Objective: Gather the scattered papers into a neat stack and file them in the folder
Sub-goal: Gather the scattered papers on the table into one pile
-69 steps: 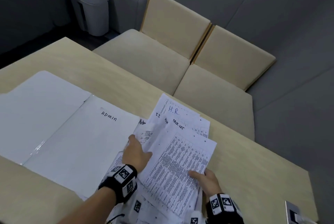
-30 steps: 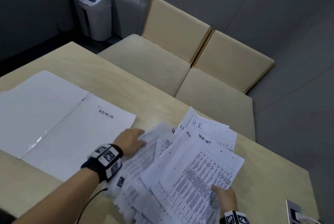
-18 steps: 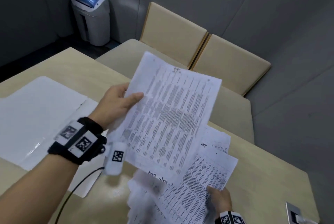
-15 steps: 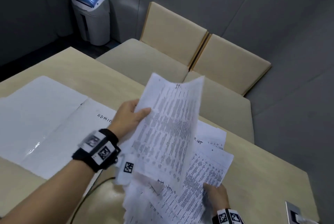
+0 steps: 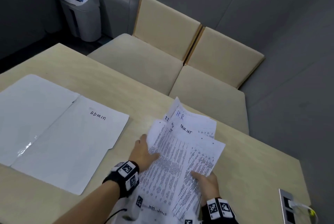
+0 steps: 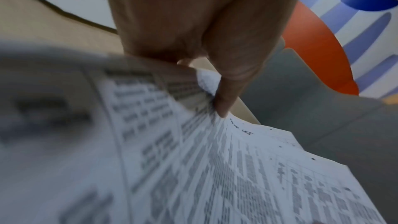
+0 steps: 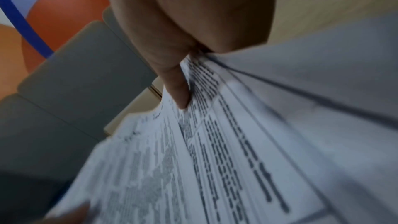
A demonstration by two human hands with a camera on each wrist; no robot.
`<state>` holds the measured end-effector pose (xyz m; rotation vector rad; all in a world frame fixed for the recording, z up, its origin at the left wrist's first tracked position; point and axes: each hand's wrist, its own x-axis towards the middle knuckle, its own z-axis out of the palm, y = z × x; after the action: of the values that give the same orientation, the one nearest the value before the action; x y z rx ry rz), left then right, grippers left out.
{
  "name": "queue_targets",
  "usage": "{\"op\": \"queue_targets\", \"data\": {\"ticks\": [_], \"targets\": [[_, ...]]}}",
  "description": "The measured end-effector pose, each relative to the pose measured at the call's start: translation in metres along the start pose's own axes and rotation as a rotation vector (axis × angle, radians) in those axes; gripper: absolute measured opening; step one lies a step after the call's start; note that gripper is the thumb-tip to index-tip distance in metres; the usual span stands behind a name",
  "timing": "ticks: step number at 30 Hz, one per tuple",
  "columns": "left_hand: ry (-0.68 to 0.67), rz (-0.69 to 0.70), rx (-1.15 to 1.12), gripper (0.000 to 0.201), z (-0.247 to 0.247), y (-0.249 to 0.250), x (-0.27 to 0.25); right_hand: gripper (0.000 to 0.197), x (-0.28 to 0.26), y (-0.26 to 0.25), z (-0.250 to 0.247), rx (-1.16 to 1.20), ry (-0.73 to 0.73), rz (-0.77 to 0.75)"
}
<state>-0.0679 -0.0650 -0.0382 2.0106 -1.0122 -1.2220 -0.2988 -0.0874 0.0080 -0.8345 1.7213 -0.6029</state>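
Observation:
A loose pile of printed papers [image 5: 182, 158] lies fanned on the wooden table [image 5: 253, 169], right of centre; the far sheet is marked "H.R" in blue. My left hand [image 5: 144, 151] pinches the top sheet's left edge, thumb on top and fingers under, as the left wrist view shows: left hand [image 6: 219, 91], papers [image 6: 237, 176]. My right hand [image 5: 206, 178] grips the pile's near right side, thumb on the print; the right wrist view shows this right hand [image 7: 183, 88] on the papers [image 7: 237, 159]. The white folder [image 5: 59, 133] lies open to the left, marked "ADMIN".
Two beige cushioned chairs [image 5: 162, 57] stand against the table's far edge. A grey bin with a blue lid [image 5: 79, 6] is in the back left corner. A socket plate with a plugged cable [image 5: 289, 205] sits at the table's near right corner.
My left hand lifted a printed sheet off the pile's left side, swung it up and over, and has now laid it on top of the pile. The right hand kept its hold.

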Motion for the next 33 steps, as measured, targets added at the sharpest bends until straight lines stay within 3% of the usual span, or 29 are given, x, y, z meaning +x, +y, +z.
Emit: {"op": "queue_targets", "data": {"ticks": [4, 7, 11, 14, 15, 18, 21, 27, 29, 31, 33], "targets": [[-0.051, -0.065, -0.343, 0.079, -0.033, -0.002, 0.006, 0.059, -0.017, -0.028, -0.015, 0.055, -0.057, -0.135], [-0.127, 0.035, -0.694, 0.060, -0.061, 0.018, -0.006, 0.047, -0.038, -0.054, -0.035, 0.145, -0.132, -0.276], [-0.173, 0.263, -0.731, 0.068, -0.094, 0.065, -0.035, 0.039, -0.052, -0.080, -0.063, 0.353, -0.240, -0.446], [-0.186, 0.381, -0.687, 0.067, -0.091, 0.102, -0.047, 0.069, -0.051, -0.085, -0.049, 0.283, -0.223, -0.516], [-0.157, 0.429, -0.670, 0.067, -0.087, 0.114, -0.050, 0.071, -0.052, -0.086, -0.041, 0.270, -0.187, -0.536], [-0.005, 0.576, -0.632, 0.073, -0.085, 0.134, -0.057, 0.057, -0.058, -0.093, -0.025, 0.299, -0.078, -0.587], [0.117, 0.652, -0.652, 0.084, -0.096, 0.134, -0.056, 0.039, -0.068, -0.100, -0.026, 0.265, -0.073, -0.696], [0.165, 0.539, -0.721, 0.106, -0.096, 0.106, -0.036, 0.046, -0.058, -0.091, -0.021, 0.208, -0.135, -0.715], [0.179, 0.489, -0.717, 0.104, -0.091, 0.099, -0.032, 0.028, -0.053, -0.088, -0.018, 0.138, -0.125, -0.707], [0.215, 0.432, -0.722, 0.099, -0.088, 0.097, -0.030, 0.041, -0.053, -0.087, -0.014, 0.075, -0.085, -0.711], [0.224, 0.416, -0.775, 0.095, -0.087, 0.098, -0.028, 0.032, -0.055, -0.090, -0.011, 0.094, -0.076, -0.684]]}}
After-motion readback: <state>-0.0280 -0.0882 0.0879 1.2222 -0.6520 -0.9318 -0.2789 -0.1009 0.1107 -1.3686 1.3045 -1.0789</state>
